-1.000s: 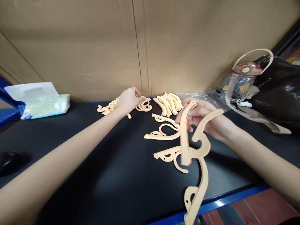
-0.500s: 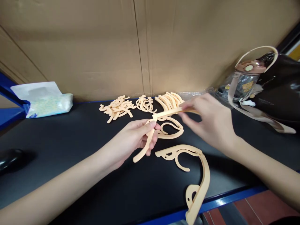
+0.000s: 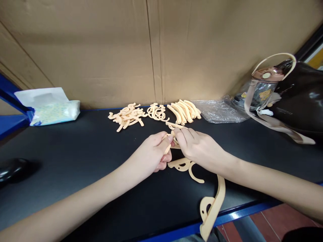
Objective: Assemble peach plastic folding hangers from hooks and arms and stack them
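Cardboard backdrop (image 3: pixel 101 50) spans the rear, black tabletop (image 3: pixel 63 151) in front of it. Both forearms reach in from the lower corners, elbows wide, and converge mid-table. Dark bag (image 3: pixel 300 101) at far right, clear strapped bottle (image 3: pixel 264 90) just beside it. Crinkled plastic wrap (image 3: pixel 222 111) lies left of the bottle; soft printed packet (image 3: pixel 55 111) sits far left, rounded black object (image 3: pixel 12 169) nearer on that side.

Right hand (image 3: pixel 199 144): back up, wrist fairly straight, fingers curled down at the left fingertips (what it grips is hidden, can't tell). Left hand (image 3: pixel 156 151): thumb on top, fingers folded under, pinching a pale curved part (image 3: pixel 167 148) over the tabletop.

Pale jointed assembly (image 3: pixel 220 195) lies below the right hand, partly covered by it, one end at the blue front edge (image 3: pixel 234 215). Second pale assembly (image 3: pixel 176 125) is mostly behind the hands. Along the back, right to left: long curved bars (image 3: pixel 185 111) in a row, hook pieces (image 3: pixel 156 112) in a small cluster, short arms (image 3: pixel 128 116) in a loose heap.
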Motion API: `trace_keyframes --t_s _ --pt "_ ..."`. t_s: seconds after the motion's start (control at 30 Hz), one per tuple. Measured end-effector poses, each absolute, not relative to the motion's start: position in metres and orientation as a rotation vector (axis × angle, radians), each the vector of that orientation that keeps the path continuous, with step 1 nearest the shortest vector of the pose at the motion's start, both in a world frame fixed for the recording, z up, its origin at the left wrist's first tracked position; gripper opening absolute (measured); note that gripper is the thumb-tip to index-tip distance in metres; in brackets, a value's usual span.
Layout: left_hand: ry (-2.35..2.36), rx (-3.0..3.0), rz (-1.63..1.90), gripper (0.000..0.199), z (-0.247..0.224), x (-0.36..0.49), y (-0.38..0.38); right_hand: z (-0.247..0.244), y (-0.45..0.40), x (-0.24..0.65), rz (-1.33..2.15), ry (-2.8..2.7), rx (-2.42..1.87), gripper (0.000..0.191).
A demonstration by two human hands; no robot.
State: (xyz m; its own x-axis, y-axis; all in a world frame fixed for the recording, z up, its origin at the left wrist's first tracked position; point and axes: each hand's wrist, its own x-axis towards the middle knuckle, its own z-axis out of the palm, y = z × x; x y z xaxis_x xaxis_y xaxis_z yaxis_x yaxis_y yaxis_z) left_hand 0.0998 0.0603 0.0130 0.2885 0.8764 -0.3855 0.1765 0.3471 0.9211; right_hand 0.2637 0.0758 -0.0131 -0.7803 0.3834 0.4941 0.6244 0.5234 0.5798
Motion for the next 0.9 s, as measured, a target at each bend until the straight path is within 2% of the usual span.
trace_keyframes --t_s 0.17,0.33,0.43,0.53,0.77,0.9 --pt "1.249 1.309 0.814 0.028 0.000 0.109 0.065 -0.009 0.085 0.259 -1.041 -2.534 -0.952 0.029" --pt "1.577 1.929 0.782 0.024 0.000 0.097 0.066 0.008 0.120 0.271 -0.485 -2.655 -1.419 0.024" --pt "1.600 2.015 0.768 0.027 0.006 0.073 0.080 0.015 0.153 0.286 -0.280 -2.495 -1.576 0.017" --pt "1.648 1.952 0.836 0.033 0.015 0.038 0.113 0.017 0.184 0.290 -0.140 -2.376 -1.565 0.028" --pt "1.982 1.925 0.875 0.061 0.015 -0.024 0.194 0.009 0.234 0.255 -0.199 -2.419 -1.587 0.031" --pt "2.118 2.006 0.822 0.047 0.003 -0.036 0.210 0.002 0.241 0.246 -0.298 -2.450 -1.632 0.026"
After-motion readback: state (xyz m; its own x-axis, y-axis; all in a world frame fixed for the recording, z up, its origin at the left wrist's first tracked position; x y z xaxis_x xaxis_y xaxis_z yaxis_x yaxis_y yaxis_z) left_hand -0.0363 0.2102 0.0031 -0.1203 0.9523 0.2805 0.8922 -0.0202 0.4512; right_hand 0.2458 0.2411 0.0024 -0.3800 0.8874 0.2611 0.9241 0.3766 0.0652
